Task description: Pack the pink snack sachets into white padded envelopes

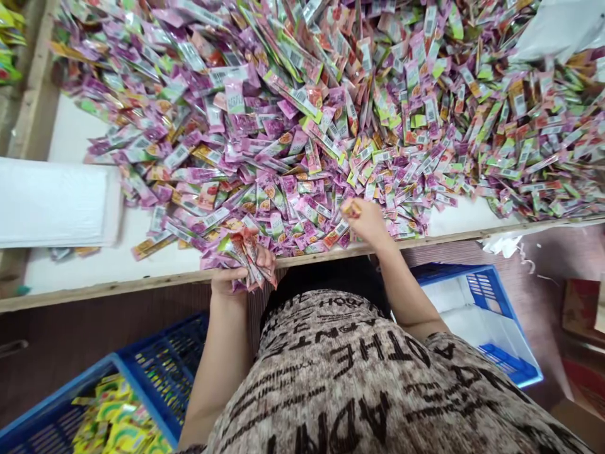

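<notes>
A bunch of slim printed sachets (243, 249), pink, purple and red, is gripped in my left hand (231, 275) at the front edge of the table. Over the near side of the pile, my right hand (367, 222) is closed on a small orange-yellow sachet (351, 208), only part of which shows past the fingers. A large heap of loose sachets (293, 126) in purple, pink, green and orange spreads across the table beyond both hands.
A stack of white plastic bags (51, 202) lies at the table's left, and another white bag (560, 28) at the far right. A wooden rim (118, 277) edges the table. Below stand a blue crate (116, 362) holding yellow-green packets (118, 419) and a white-lined blue crate (491, 321).
</notes>
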Demonstrator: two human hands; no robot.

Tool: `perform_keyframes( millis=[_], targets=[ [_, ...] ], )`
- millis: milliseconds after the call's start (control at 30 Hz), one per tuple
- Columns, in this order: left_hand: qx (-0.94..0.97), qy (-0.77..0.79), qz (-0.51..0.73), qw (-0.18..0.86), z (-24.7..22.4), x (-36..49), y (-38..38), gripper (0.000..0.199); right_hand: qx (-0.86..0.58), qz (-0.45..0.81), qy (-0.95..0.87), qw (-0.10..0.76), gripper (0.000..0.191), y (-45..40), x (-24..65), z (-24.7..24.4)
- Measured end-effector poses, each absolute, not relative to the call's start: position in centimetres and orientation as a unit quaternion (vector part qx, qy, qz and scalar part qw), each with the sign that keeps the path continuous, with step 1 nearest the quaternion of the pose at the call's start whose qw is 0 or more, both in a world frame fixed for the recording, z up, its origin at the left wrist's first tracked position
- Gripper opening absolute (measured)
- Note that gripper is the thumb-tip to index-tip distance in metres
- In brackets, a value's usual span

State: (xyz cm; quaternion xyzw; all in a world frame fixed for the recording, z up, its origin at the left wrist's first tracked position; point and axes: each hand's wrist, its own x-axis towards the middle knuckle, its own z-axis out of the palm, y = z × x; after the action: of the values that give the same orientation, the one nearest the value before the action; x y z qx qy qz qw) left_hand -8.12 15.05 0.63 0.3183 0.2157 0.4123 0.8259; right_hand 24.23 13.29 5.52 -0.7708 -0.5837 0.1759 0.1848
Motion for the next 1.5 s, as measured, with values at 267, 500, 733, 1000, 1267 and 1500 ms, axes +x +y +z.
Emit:
perform_keyframes(
  millis=[267, 500, 733, 1000, 1267, 1500],
  targets=[
    [0.319, 0.247, 0.390, 0.828, 1.0, -7.7, 15.3, 0.070, -0.867, 0.197, -0.332, 0.314, 0.022, 15.6, 34.7, 1.4],
    [0.290, 0.268, 0.417, 0.819, 1.7, -7.5, 14.9, 0.053, -0.746, 0.208, -0.308, 0.553, 0.029, 13.4, 35.9, 4.8],
    [0.365, 0.286, 0.272, 0.843, 5.0, -2.1, 15.6, 0.041, -0.690, 0.229, -0.319, 0.608, 0.028, 10.0, 35.8, 11.3],
    [0.427, 0.347, 0.306, 0.776, 7.8, 2.8, 15.3, 0.022, -0.646, 0.328, -0.336, 0.602, 0.029, 11.2, 31.1, 11.8],
    [0.312, 0.368, 0.309, 0.820, 7.2, 4.6, 14.2, 0.030, -0.622, 0.423, -0.378, 0.539, 0.027, 12.7, 24.9, 9.2],
    [0.277, 0.395, 0.373, 0.793, 5.3, 5.6, 13.1, 0.042, -0.602, 0.459, -0.376, 0.534, 0.035, 13.3, 19.5, 8.0]
  ],
)
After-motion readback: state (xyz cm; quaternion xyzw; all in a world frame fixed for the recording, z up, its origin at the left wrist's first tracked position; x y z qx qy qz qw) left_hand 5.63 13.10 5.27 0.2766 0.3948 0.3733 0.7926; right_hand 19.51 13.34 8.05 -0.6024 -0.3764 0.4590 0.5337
